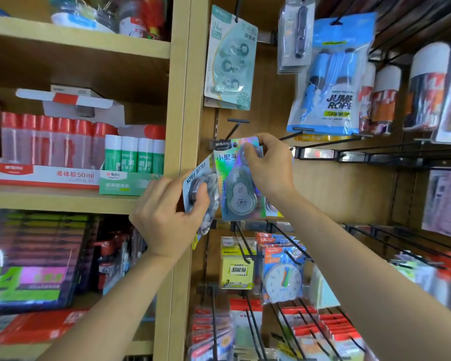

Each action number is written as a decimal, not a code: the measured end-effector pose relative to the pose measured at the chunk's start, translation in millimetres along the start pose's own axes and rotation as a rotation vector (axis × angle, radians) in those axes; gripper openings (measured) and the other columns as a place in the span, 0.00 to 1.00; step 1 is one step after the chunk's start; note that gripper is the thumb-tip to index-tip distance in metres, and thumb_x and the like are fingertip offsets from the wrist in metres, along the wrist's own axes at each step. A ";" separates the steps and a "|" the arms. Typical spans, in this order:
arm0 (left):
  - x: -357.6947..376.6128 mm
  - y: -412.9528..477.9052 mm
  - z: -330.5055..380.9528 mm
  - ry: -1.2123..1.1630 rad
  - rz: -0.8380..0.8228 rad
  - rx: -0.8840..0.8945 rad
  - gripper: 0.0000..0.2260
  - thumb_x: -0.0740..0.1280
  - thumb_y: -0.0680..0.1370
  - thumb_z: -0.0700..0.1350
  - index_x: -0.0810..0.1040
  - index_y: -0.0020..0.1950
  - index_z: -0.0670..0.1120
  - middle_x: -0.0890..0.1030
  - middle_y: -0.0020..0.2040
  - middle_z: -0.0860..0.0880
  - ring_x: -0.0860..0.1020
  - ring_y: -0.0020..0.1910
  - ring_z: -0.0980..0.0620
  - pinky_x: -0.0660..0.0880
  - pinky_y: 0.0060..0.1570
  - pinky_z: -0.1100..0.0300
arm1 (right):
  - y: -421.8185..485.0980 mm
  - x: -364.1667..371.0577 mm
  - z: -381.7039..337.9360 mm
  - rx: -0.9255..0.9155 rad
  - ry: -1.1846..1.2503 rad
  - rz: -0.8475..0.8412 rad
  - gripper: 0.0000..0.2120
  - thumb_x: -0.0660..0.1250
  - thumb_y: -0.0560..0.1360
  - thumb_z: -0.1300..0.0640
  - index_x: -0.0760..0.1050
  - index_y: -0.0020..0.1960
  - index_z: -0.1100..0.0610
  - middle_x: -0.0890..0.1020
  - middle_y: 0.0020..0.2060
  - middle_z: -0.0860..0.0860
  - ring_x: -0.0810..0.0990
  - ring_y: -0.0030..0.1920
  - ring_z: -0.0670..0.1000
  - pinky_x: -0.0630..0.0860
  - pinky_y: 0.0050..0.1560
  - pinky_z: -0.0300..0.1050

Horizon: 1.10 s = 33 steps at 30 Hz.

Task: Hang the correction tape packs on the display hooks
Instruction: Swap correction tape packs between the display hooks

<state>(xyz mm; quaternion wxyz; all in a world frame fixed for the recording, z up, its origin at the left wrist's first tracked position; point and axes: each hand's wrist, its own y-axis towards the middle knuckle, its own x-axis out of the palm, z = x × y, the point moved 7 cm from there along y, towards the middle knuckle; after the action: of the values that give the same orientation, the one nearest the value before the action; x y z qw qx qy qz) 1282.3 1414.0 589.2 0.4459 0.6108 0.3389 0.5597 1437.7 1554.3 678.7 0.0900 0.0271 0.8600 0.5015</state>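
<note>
My left hand (172, 217) and right hand (268, 168) each hold a pack at the display.
Left fingers curl round a blue value pack (193, 175). My right pinches the top of the holographic correction tape pack (238, 186) just below a bare hook (238, 121). Hanging is underway, I judge; next, thread its hang hole (235, 145) onto the tip.

Worn on the head, wide-angle, facing forward, at arm's length from the wooden upright (185, 100) near centre frame. Takes in shelves (76, 40) to the left and display hooks (238, 121) to the right. Blurred toward the edges.
</note>
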 end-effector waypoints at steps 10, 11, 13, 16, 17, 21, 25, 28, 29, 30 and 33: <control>1.1 -1.7 -2.6 -0.008 -0.002 -0.014 0.09 0.72 0.78 0.46 0.87 0.51 0.42 0.84 0.40 0.48 0.79 0.37 0.50 0.69 0.41 0.66 | 4.5 0.1 -1.0 -0.022 -0.019 0.010 0.07 0.66 0.79 0.57 0.82 0.52 0.55 0.82 0.40 0.47 0.80 0.42 0.48 0.75 0.38 0.44; 0.9 -2.2 -2.6 -0.010 -0.002 -0.013 0.09 0.72 0.78 0.46 0.87 0.51 0.42 0.84 0.40 0.48 0.79 0.37 0.50 0.69 0.41 0.65 | 5.3 0.1 -1.2 -0.021 -0.021 0.003 0.07 0.66 0.79 0.57 0.82 0.52 0.56 0.82 0.39 0.47 0.81 0.42 0.48 0.76 0.39 0.44; 1.2 -3.0 -3.3 -0.010 -0.003 -0.016 0.09 0.72 0.77 0.46 0.87 0.51 0.42 0.84 0.40 0.47 0.79 0.36 0.49 0.71 0.40 0.63 | 5.2 -1.3 -1.8 -0.018 -0.013 -0.005 0.06 0.66 0.78 0.58 0.82 0.50 0.56 0.82 0.37 0.47 0.80 0.39 0.47 0.76 0.38 0.44; 1.7 -2.9 -3.3 -0.012 -0.007 -0.023 0.09 0.72 0.77 0.46 0.87 0.52 0.42 0.84 0.40 0.48 0.80 0.36 0.49 0.72 0.39 0.63 | 3.0 -3.9 -6.5 -0.044 -0.037 -0.009 0.05 0.66 0.78 0.58 0.82 0.48 0.55 0.81 0.36 0.47 0.78 0.38 0.48 0.76 0.39 0.46; 1.0 -2.8 -3.0 -0.019 -0.009 -0.033 0.09 0.72 0.77 0.46 0.87 0.52 0.42 0.84 0.40 0.48 0.80 0.36 0.49 0.73 0.39 0.62 | 2.9 -4.0 -7.6 -0.049 -0.041 -0.017 0.05 0.66 0.78 0.58 0.81 0.48 0.55 0.82 0.36 0.48 0.79 0.39 0.50 0.77 0.40 0.48; -12.2 -7.9 -0.1 -0.073 -0.004 -0.100 0.07 0.73 0.77 0.45 0.87 0.51 0.43 0.84 0.39 0.48 0.80 0.35 0.49 0.76 0.35 0.56 | 0.8 -3.2 -5.9 -0.067 -0.059 -0.028 0.05 0.66 0.79 0.57 0.78 0.46 0.58 0.83 0.39 0.54 0.81 0.43 0.57 0.79 0.42 0.57; -18.6 -20.9 -0.3 -0.036 -0.048 -0.125 0.08 0.72 0.77 0.46 0.87 0.50 0.44 0.84 0.39 0.49 0.80 0.35 0.50 0.74 0.37 0.60 | -1.0 1.2 -2.4 -0.083 -0.128 -0.002 0.09 0.66 0.79 0.57 0.73 0.41 0.58 0.78 0.33 0.53 0.77 0.37 0.55 0.73 0.35 0.52; -15.1 -31.6 -1.1 -0.038 -0.069 -0.125 0.09 0.72 0.76 0.46 0.87 0.50 0.42 0.85 0.41 0.48 0.82 0.36 0.47 0.78 0.38 0.55 | 2.8 6.7 6.1 0.022 -0.115 -0.072 0.16 0.66 0.79 0.57 0.69 0.33 0.51 0.72 0.29 0.52 0.68 0.30 0.49 0.66 0.33 0.46; -13.8 -34.6 -0.5 -0.041 -0.071 -0.115 0.09 0.73 0.76 0.45 0.87 0.50 0.41 0.85 0.41 0.47 0.81 0.36 0.46 0.78 0.38 0.54 | 4.1 8.6 11.0 0.055 -0.091 -0.097 0.16 0.67 0.79 0.57 0.70 0.33 0.53 0.71 0.29 0.52 0.67 0.30 0.48 0.65 0.32 0.44; -12.9 -36.3 0.1 -0.044 -0.068 -0.106 0.09 0.73 0.75 0.44 0.87 0.51 0.40 0.84 0.40 0.46 0.81 0.36 0.46 0.78 0.38 0.53 | 4.3 9.8 15.2 0.087 -0.062 -0.113 0.14 0.66 0.79 0.57 0.73 0.35 0.56 0.72 0.30 0.52 0.67 0.30 0.47 0.66 0.32 0.42; -11.5 -37.4 0.2 -0.040 -0.048 -0.089 0.09 0.74 0.75 0.43 0.86 0.50 0.39 0.84 0.40 0.46 0.80 0.36 0.46 0.76 0.40 0.57 | 3.2 12.5 21.1 0.116 0.011 -0.123 0.12 0.66 0.79 0.55 0.76 0.43 0.64 0.74 0.32 0.54 0.69 0.33 0.49 0.66 0.34 0.44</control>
<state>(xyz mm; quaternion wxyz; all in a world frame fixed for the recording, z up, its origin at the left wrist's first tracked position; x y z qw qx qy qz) 1284.0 1417.4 550.2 0.4927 0.5931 0.3192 0.5511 1429.0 1575.7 669.7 0.1143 -0.0232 0.8881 0.4445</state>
